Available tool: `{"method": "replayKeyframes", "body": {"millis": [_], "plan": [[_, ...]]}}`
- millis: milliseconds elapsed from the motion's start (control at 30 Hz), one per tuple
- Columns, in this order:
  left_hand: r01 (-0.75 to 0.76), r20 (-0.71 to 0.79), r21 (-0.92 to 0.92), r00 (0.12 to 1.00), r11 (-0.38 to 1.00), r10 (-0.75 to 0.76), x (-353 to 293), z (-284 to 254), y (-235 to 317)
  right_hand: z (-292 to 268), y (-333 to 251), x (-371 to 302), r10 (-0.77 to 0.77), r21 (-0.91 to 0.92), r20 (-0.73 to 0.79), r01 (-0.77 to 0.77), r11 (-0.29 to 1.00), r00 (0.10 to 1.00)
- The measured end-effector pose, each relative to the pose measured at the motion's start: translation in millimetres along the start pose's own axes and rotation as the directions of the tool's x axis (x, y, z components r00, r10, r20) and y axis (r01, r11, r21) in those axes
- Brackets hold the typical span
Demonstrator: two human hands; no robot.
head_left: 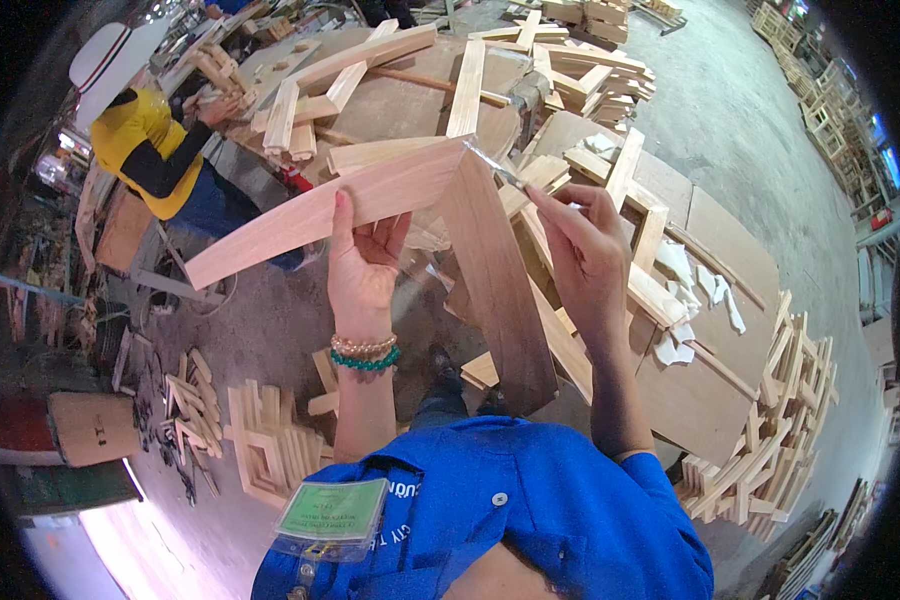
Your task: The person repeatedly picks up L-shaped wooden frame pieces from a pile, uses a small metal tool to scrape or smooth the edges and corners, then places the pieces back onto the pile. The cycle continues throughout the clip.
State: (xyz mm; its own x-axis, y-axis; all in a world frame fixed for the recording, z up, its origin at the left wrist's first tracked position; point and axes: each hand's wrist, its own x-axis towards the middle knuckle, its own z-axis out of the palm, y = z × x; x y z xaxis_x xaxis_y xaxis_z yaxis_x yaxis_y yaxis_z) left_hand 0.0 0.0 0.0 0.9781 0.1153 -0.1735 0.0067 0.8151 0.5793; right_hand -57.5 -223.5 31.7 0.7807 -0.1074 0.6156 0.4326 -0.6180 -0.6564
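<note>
Two pale boards meet at an angled corner and make a wooden V-shaped frame piece [320, 222], raised in front of me. My left hand [363, 280] grips its left board from below, with the thumb on the near face and the fingers behind. At the top of the corner joint, my right hand [592, 262] pinches a thin, shiny tool [500, 170]. The tool's tip touches or nearly touches the joint; its exact kind is too small to tell. The right board hangs down toward my body, darker at its lower end.
Beyond the piece stands a worktable [410, 105] with loose boards. White scraps [678, 270] lie among wood on a brown panel [705, 385] at the right. Stacked frames [765, 440] stand right, more frames [265, 450] lower left. A person in yellow [145, 140] works at the far left.
</note>
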Motion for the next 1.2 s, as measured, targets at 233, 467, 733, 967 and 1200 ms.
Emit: {"method": "replayKeyframes", "body": {"millis": [233, 467, 733, 967, 1200], "plan": [[-0.174, -0.114, 0.056, 0.977, 0.983, 0.18, 1.3, -21.2, 4.7, 29.2, -0.2, -32.5, -0.063, 0.002, 0.406, 0.067, 0.998, 0.912], [-0.542, -0.366, 0.17, 0.741, 0.823, 0.563, -4.3, -49.3, 41.5, -7.1, 49.1, -69.0, 0.36, 0.075, 0.547, -0.472, 0.879, 0.756], [-0.468, -0.288, 0.349, 0.771, 0.812, 0.568, -36.9, -155.8, 60.0, 7.4, 61.0, -69.3, 0.578, 0.015, 0.517, -0.682, 0.731, 0.631], [0.104, -0.335, 0.869, 0.844, 0.484, 0.419, -88.4, -236.0, 40.9, 67.6, 42.3, -68.8, 0.452, 0.047, 0.673, -0.644, 0.764, 0.585], [0.213, -0.275, 0.96, 0.85, 0.184, 0.45, -112.5, -299.9, 48.8, 118.0, 41.0, -90.5, 0.455, -0.032, 0.764, -0.678, 0.734, 0.457]]}}
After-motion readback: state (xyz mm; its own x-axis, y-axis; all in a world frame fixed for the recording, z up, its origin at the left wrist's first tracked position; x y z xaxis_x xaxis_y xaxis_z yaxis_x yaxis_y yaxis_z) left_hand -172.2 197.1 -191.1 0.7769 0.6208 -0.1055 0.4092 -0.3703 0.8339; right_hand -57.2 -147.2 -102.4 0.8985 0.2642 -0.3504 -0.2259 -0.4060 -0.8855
